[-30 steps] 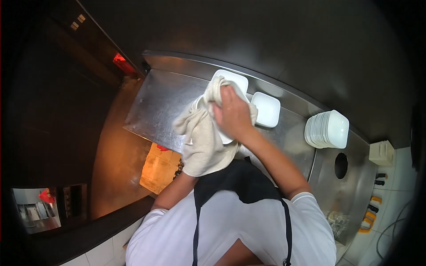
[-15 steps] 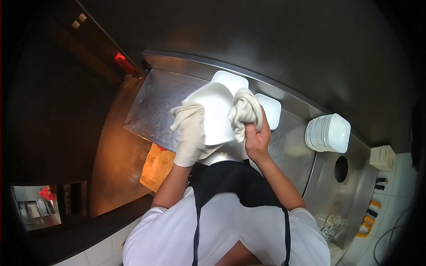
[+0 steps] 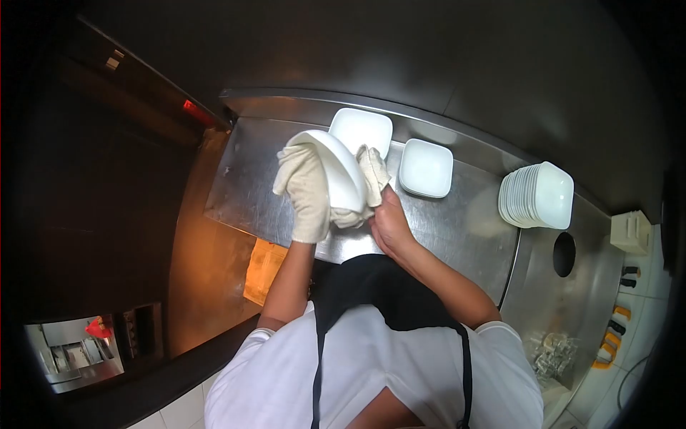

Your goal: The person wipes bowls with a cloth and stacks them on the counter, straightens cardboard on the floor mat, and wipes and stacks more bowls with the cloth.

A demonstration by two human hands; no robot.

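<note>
My left hand [image 3: 306, 196], in a cream cloth glove, grips a white square bowl [image 3: 334, 170] by its left side. The bowl is tilted steeply, its inside turned to the right. My bare right hand [image 3: 391, 220] is closed on a cream cloth [image 3: 373, 175], which bunches against the bowl's right and lower edge. Behind the bowl lies a white square dish [image 3: 361, 129] on the steel counter. Right of the cloth sits a short stack of white square dishes [image 3: 426, 168].
A long row of nested white dishes [image 3: 536, 195] lies on its side at the right, near a dark round hole [image 3: 564, 254] in the steel. A raised steel edge [image 3: 314, 100] runs along the back. Yellow-and-black handles [image 3: 609, 343] and crumpled clear plastic [image 3: 554, 354] are at far right.
The bowl has turned more on edge and moved slightly left. My right hand with the cloth has come lower and left, around the bowl's rim.
</note>
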